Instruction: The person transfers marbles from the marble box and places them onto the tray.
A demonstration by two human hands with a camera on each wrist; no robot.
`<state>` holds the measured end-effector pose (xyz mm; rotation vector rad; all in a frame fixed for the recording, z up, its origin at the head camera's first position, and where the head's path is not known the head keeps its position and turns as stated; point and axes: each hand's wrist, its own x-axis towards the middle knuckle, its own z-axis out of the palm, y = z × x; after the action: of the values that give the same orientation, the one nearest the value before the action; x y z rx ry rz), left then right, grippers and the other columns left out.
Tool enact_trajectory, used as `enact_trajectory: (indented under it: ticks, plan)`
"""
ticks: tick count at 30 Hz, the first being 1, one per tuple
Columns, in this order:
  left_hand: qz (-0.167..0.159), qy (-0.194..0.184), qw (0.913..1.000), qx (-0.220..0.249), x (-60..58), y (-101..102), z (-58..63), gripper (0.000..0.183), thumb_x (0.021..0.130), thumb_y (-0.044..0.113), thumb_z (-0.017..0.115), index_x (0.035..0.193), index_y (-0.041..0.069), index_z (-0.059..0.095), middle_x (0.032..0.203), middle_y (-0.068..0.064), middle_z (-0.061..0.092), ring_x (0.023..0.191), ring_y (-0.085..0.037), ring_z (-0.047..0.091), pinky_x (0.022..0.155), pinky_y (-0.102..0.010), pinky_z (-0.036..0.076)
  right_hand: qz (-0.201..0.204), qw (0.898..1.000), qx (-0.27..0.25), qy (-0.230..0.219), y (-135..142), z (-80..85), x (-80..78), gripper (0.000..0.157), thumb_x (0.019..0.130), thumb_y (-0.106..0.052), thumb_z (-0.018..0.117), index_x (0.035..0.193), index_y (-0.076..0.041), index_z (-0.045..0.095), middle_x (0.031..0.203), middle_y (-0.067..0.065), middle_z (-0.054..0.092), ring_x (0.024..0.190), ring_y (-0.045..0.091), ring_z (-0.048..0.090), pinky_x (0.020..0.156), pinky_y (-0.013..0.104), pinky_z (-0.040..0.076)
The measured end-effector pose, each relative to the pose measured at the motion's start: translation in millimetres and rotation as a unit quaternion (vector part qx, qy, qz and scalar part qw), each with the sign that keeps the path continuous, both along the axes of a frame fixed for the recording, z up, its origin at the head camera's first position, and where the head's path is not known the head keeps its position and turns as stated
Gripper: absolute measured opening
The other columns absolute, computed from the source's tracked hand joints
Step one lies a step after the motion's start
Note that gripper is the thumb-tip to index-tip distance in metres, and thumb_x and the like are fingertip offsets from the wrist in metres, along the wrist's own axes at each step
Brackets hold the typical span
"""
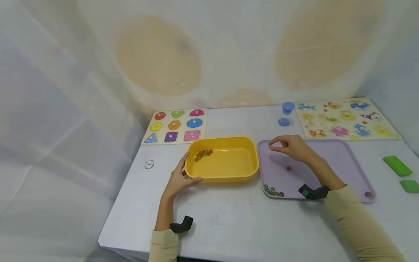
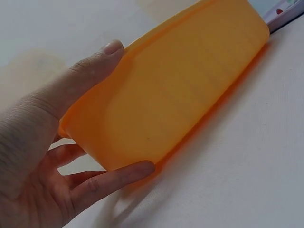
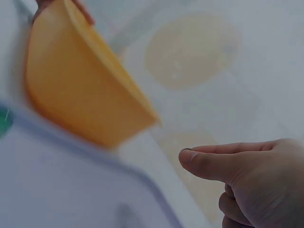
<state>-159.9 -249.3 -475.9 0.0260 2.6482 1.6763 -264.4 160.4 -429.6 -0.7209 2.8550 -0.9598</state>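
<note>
My left hand (image 1: 178, 181) grips the left end of a yellow plastic tub (image 1: 226, 179), thumb against its near side and fingers around the end and bottom corner. Orange and green marbles (image 1: 203, 154) lie in the tub's left part. Over the left side of a lilac tray (image 1: 327, 153), my right hand (image 1: 291, 147) pinches thumb and index finger together. Between those tips is what looks like a small marble, almost wholly hidden. A reddish-brown piece (image 1: 288, 168) lies on the tray below the hand, and several mostly green marbles (image 1: 272, 191) sit in its near-left corner.
A shape puzzle board (image 1: 174, 125) lies back left, an animal puzzle board (image 1: 347, 118) back right. A blue-capped sand timer (image 1: 286, 114) stands beside it. Green blocks (image 1: 397, 165) lie far right, a round white disc (image 1: 149, 164) at left. A brown disc (image 1: 368, 194) occupies the tray's near-right corner.
</note>
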Motion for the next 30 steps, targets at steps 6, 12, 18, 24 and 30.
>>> enact_trajectory:
  ticks: [6,12,18,24,30]
  plan:
    - [0.005,-0.002,1.0,0.003,0.6,-2,-0.2,0.096,0.065,0.029,0.08,0.138,0.044,0.02,0.144,0.015,0.025,0.121,-0.028,0.043,0.091,-0.043,0.044,-0.03,0.999,0.022,0.016,53,-30.8,6.9,0.022,0.082,-0.029,0.065,0.097,-0.013,0.069,0.055,-0.002,0.036,0.05,0.011,0.032,0.043,0.022,0.026]
    - [0.008,-0.001,0.9999,0.007,1.5,-2,-1.2,0.095,0.066,0.028,0.079,0.139,0.043,0.02,0.144,0.014,0.025,0.121,-0.029,0.043,0.091,-0.043,0.044,-0.037,0.998,0.042,0.018,73,-45.7,11.7,0.023,0.082,-0.024,0.065,0.1,-0.01,0.069,0.057,-0.003,0.037,0.052,0.011,0.032,0.044,0.022,0.025]
    - [0.009,-0.005,0.9999,0.006,2.1,-2,-3.7,0.095,0.066,0.028,0.079,0.138,0.045,0.02,0.144,0.013,0.026,0.12,-0.028,0.044,0.091,-0.043,0.045,-0.032,0.998,0.02,0.04,60,-34.4,11.1,0.028,0.082,-0.028,0.065,0.105,-0.012,0.066,0.056,-0.002,0.04,0.049,0.01,0.037,0.042,0.021,0.027]
    - [0.005,-0.006,0.9999,0.007,1.2,-1,-3.7,0.094,0.067,0.029,0.079,0.138,0.046,0.019,0.144,0.014,0.025,0.121,-0.028,0.043,0.092,-0.042,0.044,0.003,1.0,-0.01,-0.005,1,-0.8,3.7,0.034,0.082,-0.036,0.062,0.111,-0.018,0.063,0.06,0.002,0.042,0.049,0.016,0.044,0.041,0.021,0.036]
    - [0.0,-0.003,0.9999,0.01,-0.6,-1,-3.2,0.095,0.066,0.029,0.079,0.138,0.045,0.019,0.145,0.011,0.026,0.12,-0.028,0.045,0.093,-0.042,0.044,0.094,0.995,-0.032,0.025,-81,16.3,-14.7,0.026,0.081,-0.026,0.065,0.105,-0.014,0.067,0.053,-0.002,0.035,0.048,0.013,0.032,0.044,0.021,0.027]
